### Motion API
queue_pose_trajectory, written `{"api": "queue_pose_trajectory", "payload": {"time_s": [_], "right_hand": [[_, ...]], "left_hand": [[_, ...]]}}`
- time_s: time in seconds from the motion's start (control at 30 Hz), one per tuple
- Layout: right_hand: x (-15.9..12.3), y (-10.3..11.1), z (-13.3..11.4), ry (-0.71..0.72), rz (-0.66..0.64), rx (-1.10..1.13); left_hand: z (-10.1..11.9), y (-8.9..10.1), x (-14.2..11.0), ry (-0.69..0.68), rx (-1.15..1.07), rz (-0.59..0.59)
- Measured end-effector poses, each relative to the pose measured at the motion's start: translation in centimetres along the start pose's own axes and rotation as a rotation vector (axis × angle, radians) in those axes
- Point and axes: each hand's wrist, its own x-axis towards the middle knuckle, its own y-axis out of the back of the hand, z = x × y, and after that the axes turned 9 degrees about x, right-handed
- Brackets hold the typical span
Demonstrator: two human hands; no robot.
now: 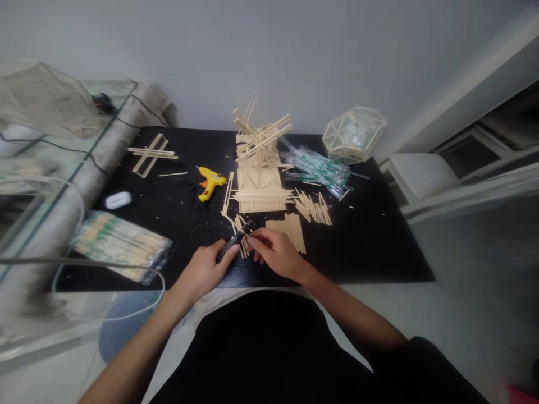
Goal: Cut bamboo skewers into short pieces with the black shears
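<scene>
My left hand [207,266] is closed around a black plier-like cutter [234,242], its head pointing up and to the right. The fingers of my right hand [275,251] are pinched at the cutter's head on a thin wooden stick [247,234], most of it covered by fingers. Loose short sticks [243,247] lie under and beside the tool. Just beyond my right hand is a flat row of cut sticks [297,230]. Farther back stands a stick structure [263,143] on a mat of sticks [259,179].
A yellow glue gun [210,182] lies left of the mat, near a white case [118,200]. Packed sticks [122,244] sit at front left, crossed stick frames [154,154] behind. Empty plastic wrappers [320,168] and a faceted stick frame [354,134] are at back right.
</scene>
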Motion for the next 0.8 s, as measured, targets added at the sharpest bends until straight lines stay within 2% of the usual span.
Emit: {"api": "queue_pose_trajectory", "payload": {"time_s": [0.17,0.3,0.43,0.57,0.8], "right_hand": [[-0.7,-0.6,0.7,0.065,0.154,-0.031],[-0.9,-0.3,0.5,0.110,0.180,-0.123],[-0.9,0.4,0.2,0.114,0.131,-0.084],[-0.9,0.9,0.2,0.053,0.077,0.014],[-0.8,1.9,0.1,-0.209,-0.147,0.532]], "left_hand": [[0.4,-0.7,0.4,-0.015,0.034,0.005],[0.9,-0.7,0.5,-0.031,0.049,0.002],[1.1,-0.6,0.3,-0.048,0.060,0.012],[1.2,-0.7,0.2,-0.084,0.046,0.016],[1.2,-0.4,0.4,-0.209,0.021,0.043]]}}
